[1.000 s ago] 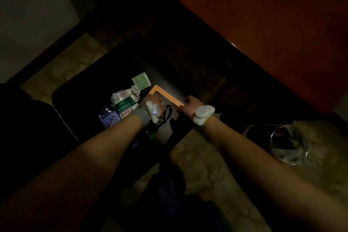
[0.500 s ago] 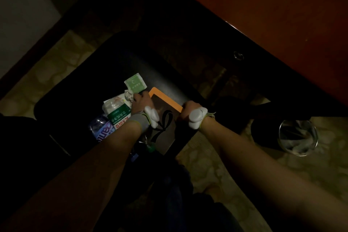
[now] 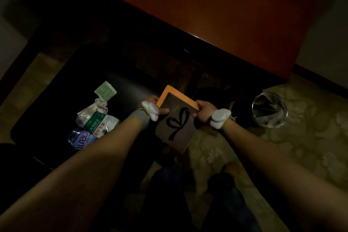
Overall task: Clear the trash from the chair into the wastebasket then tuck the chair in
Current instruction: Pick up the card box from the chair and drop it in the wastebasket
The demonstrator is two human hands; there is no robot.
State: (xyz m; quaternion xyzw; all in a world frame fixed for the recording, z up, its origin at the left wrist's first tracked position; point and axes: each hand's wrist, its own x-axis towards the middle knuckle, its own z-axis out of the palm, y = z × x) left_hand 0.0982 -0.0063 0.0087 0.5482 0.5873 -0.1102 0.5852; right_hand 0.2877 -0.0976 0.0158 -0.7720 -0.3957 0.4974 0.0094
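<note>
A flat brown box (image 3: 176,125) with an orange rim and a black ribbon print is held off the black chair seat (image 3: 130,84), over the seat's right edge. My left hand (image 3: 153,104) grips its left side and my right hand (image 3: 205,110) grips its right side. On the seat to the left lie a green packet (image 3: 105,90), a crumpled paper ball (image 3: 101,102), a crushed bottle with a green label (image 3: 96,119) and a bottle with a purple label (image 3: 81,138). The wastebasket (image 3: 269,110), lined with a clear bag, stands on the floor at the right.
A reddish wooden desk (image 3: 207,5) runs across the top, with dark space beneath it behind the chair. Patterned carpet (image 3: 310,137) covers the floor around the wastebasket. My legs (image 3: 169,194) are below the box.
Both hands have lifted the box off the seat and carried it a little to the right. The view has shifted right, bringing the wastebasket closer to centre.
</note>
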